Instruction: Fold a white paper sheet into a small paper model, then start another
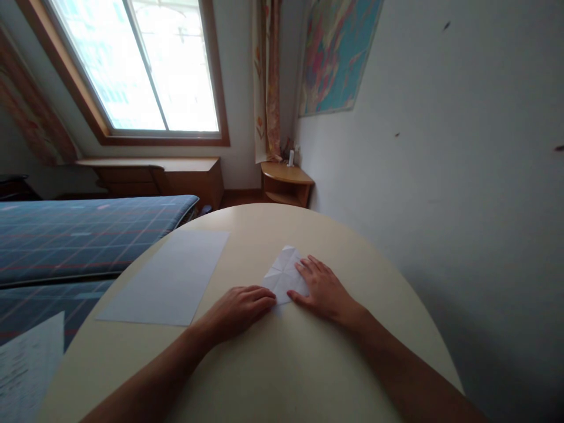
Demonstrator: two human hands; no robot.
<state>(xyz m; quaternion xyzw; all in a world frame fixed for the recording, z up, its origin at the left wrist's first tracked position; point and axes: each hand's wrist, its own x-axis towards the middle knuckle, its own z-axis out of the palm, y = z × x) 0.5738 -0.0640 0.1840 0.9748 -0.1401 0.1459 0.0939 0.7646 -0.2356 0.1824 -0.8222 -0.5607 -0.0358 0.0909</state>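
A small sheet of white paper (281,272), folded and marked with creases that cross near its middle, lies on the round cream table. My left hand (244,306) is at its lower left corner, fingers together and bent, closed on the edge; the thumb is mostly hidden. On the right side of the paper rests my right hand (324,289), fingers spread flat and thumb apart near the lower edge. To the left of my left hand is a larger flat white sheet (170,279).
The table (282,370) has a curved edge. Left of it stands a plaid-covered bed (97,235), with a written sheet (33,370) at lower left. A wall (462,194) runs along the right. Beyond are a corner shelf (286,172) and a desk (189,165).
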